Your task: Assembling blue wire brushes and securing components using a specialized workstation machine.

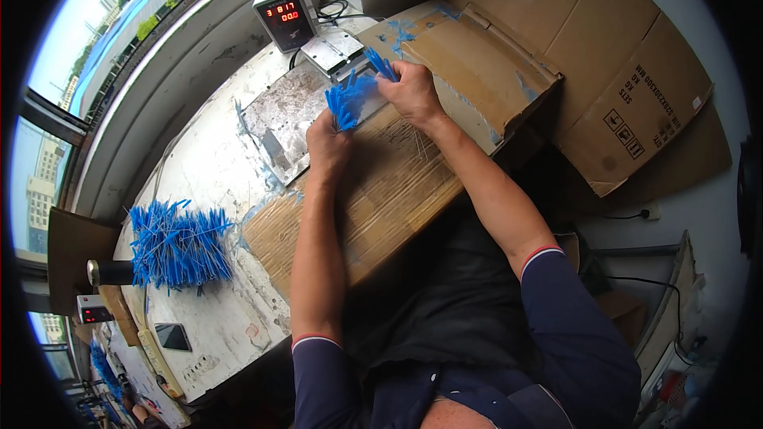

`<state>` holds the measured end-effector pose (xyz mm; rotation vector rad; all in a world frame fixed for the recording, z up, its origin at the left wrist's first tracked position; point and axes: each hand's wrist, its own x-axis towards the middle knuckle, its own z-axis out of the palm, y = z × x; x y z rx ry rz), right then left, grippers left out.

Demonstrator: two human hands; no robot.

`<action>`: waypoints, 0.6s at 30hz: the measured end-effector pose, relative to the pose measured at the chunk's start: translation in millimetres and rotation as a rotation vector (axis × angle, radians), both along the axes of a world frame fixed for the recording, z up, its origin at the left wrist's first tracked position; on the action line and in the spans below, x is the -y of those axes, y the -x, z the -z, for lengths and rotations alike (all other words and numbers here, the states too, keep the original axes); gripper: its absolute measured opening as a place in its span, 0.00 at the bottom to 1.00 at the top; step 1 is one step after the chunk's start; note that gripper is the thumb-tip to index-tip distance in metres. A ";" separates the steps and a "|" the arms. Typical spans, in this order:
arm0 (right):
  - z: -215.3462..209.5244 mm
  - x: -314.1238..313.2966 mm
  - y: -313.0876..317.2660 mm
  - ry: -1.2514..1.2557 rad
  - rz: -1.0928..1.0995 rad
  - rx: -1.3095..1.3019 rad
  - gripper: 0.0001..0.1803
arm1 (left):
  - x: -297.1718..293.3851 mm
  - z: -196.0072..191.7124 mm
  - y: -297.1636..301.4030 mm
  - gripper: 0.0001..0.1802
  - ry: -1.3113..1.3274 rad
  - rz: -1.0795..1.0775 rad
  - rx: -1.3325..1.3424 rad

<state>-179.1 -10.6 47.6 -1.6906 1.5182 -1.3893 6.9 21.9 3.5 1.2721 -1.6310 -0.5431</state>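
Observation:
My left hand (327, 141) is closed around a bunch of short, thin blue strips (342, 107), whose tips fan out above the fist. Beside it, a little farther right, my right hand (412, 94) grips a smaller bunch of the same blue strips (380, 63) that points up and left. More blue, partly blurred, shows between the two hands. Both are raised over the far end of a flat brown cardboard sheet (358, 206) and close to a worn metal plate (286, 115). What exactly the strips are I cannot make out.
A big heap of blue strips (179, 242) lies at the table's left, with a phone (172, 337) nearer me. At the back stands a box with a red digital display (286, 16). A cardboard box (477, 63) and an upright cardboard sheet (636, 87) border the right.

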 end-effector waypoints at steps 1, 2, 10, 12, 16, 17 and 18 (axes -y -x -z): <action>-0.3 -1.1 0.5 -0.061 -0.105 0.214 0.08 | 0.2 0.9 -0.9 0.11 0.001 -0.002 0.000; -0.6 -2.1 0.9 -0.122 -0.210 0.428 0.08 | 0.3 1.9 -1.9 0.11 0.015 -0.016 -0.011; 23.2 -15.5 -9.3 0.006 -0.068 -0.311 0.12 | 7.6 -1.1 -5.1 0.09 0.066 -0.371 -0.651; 30.1 -19.4 -18.0 0.051 -0.078 -0.382 0.12 | 11.7 -1.2 -10.7 0.10 0.135 -0.423 -0.741; 32.2 -19.6 -22.7 0.084 -0.096 -0.564 0.11 | 12.5 1.1 -11.9 0.11 0.191 -0.475 -0.609; 33.2 -18.3 -22.2 0.071 -0.089 -0.620 0.10 | 12.8 2.2 -11.5 0.11 0.189 -0.478 -0.612; 34.8 -18.5 -20.9 0.070 -0.091 -0.624 0.10 | 13.4 3.4 -10.8 0.10 0.185 -0.470 -0.587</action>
